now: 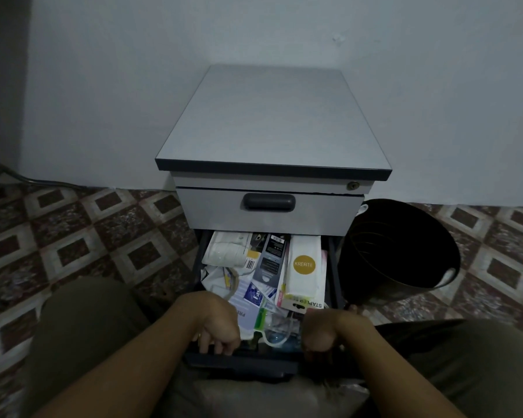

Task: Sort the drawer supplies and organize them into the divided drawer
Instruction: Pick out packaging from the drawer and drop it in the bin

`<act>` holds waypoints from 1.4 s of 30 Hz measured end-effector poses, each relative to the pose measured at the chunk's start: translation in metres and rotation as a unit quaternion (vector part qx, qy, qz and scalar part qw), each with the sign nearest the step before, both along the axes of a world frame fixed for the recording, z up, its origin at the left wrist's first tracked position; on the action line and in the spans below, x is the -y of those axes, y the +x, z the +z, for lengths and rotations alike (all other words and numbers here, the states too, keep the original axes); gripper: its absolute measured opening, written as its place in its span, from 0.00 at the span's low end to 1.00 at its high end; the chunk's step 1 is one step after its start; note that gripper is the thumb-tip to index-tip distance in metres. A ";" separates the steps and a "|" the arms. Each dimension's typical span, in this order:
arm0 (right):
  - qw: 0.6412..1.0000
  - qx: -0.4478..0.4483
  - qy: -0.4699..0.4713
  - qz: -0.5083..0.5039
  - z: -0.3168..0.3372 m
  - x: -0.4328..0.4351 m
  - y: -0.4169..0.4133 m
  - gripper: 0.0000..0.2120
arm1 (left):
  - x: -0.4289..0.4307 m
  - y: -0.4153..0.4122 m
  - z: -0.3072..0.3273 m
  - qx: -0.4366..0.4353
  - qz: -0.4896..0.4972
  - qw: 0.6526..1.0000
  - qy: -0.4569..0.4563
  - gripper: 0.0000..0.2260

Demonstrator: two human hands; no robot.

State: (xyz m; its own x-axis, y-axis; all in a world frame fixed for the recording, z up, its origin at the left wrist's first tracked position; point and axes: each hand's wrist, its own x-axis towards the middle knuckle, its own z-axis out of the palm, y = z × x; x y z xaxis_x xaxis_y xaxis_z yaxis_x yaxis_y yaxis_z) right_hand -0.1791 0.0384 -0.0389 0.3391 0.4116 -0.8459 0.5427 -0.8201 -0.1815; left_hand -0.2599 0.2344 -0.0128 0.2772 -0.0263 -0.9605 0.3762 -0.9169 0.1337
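1. Olive-green trousers (79, 333) cover the person's legs, which fill the lower foreground on both sides. Two bare forearms reach forward between them.
2. Left hand (217, 331): the fingers are curled down over the front rim of the lower drawer (248, 365), gripping it left of centre.
3. Right hand (322, 337): the fingers are likewise curled over the same rim, right of centre. The fingertips are hidden behind the edge.
4. The lower drawer, dark-fronted and dark-walled, stands pulled out toward the person and is filled with loose supplies in overlapping layers.
5. Supplies at the rear of the drawer:
   - A white wrapped bundle packet (227, 251) lies at rear left.
   - A dark grey hanging card pack (271, 260) lies at rear centre.
   - A long white packet with a yellow disc reading "KREAT" (304, 263) lies along the right side.
6. Supplies at the front of the drawer:
   - A blue-and-white sachet (254, 294) and a pale booklet (248, 316) lie just beside the left hand.
   - A bright green strip (260, 316) and a clear plastic blister (277, 333) lie between the two hands.
   - A card labelled "STAPLER" (307, 304) lies just beyond the right hand.
7. The grey pedestal cabinet (272, 122) has a flat top with a dark edge and stands against a pale wall.
8. The grey upper drawer (320, 212) is closed. It carries a dark oblong handle (269, 202), with a round brass keyhole (353, 185) above it at right.
9. A black round waste bin (399, 251) stands on the floor, touching or just beside the cabinet's right side.
10. The floor is laid with brown-and-cream patterned tiles (73, 254). A dark cable (15, 176) runs along its far left edge.
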 end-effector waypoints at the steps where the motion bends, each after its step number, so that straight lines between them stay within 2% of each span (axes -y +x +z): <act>1: 0.999 0.001 0.013 -0.034 0.001 0.000 -0.001 0.16 | -0.001 0.000 -0.001 0.002 0.006 1.000 -0.002 0.17; 4: 0.997 0.029 0.028 -0.072 0.000 0.004 0.006 0.12 | -0.008 0.004 0.000 0.062 0.073 0.995 -0.010 0.10; 6: 0.981 0.110 0.077 -0.142 0.001 0.008 0.015 0.10 | -0.015 0.012 0.003 0.153 0.148 0.976 -0.038 0.09; 8: 0.941 0.199 0.138 -0.237 0.002 0.011 0.025 0.11 | -0.021 0.021 0.005 0.297 0.175 0.938 -0.024 0.10; 10: 0.896 0.239 0.169 -0.332 0.002 0.011 0.033 0.14 | -0.025 0.031 0.001 0.435 0.162 0.885 0.035 0.11; 12: 0.875 0.242 0.168 -0.385 0.002 0.007 0.038 0.17 | -0.028 0.041 -0.010 0.489 0.157 0.854 0.079 0.15; 16: 0.879 0.232 0.144 -0.390 -0.003 -0.007 0.043 0.20 | -0.024 0.060 -0.025 0.450 0.122 0.879 0.106 0.26; 19: 0.883 0.218 0.139 -0.392 -0.009 -0.018 0.044 0.21 | -0.020 0.066 -0.038 0.420 0.118 0.892 0.116 0.29; 24: 0.847 0.226 0.172 -0.449 -0.021 -0.024 0.043 0.26 | -0.020 0.057 -0.057 0.374 0.112 0.914 0.113 0.28; 28: 0.845 0.218 0.172 -0.456 -0.025 -0.022 0.043 0.28 | -0.012 0.044 -0.055 0.391 0.095 0.909 0.104 0.24; 30: 0.841 0.207 0.181 -0.466 -0.029 -0.019 0.043 0.29 | -0.009 0.040 -0.053 0.426 0.092 0.894 0.101 0.19; 33: 0.830 0.185 0.198 -0.488 -0.032 -0.015 0.041 0.30 | -0.012 0.044 -0.050 0.511 0.186 0.833 0.098 0.09; 35: 0.826 0.181 0.205 -0.493 -0.034 -0.013 0.039 0.29 | -0.021 0.050 -0.053 0.519 0.262 0.806 0.113 0.14; 38: 0.822 0.181 0.211 -0.497 -0.036 -0.014 0.036 0.32 | -0.032 0.054 -0.060 0.423 0.356 0.826 0.106 0.25; 40: 0.821 0.184 0.215 -0.495 -0.036 -0.015 0.036 0.34 | -0.035 0.053 -0.064 0.379 0.414 0.824 0.073 0.26; 42: 0.816 0.181 0.226 -0.501 -0.037 -0.017 0.035 0.34 | -0.036 0.051 -0.065 0.375 0.444 0.812 0.056 0.25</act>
State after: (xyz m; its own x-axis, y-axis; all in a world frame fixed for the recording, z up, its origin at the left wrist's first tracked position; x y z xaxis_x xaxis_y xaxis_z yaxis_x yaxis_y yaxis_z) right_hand -0.1445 0.0549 -0.0757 0.8908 0.0157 -0.4542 -0.2740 -0.7788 -0.5643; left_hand -0.2091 0.2707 -0.0776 0.6470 0.5795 -0.4955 0.7470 -0.3516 0.5642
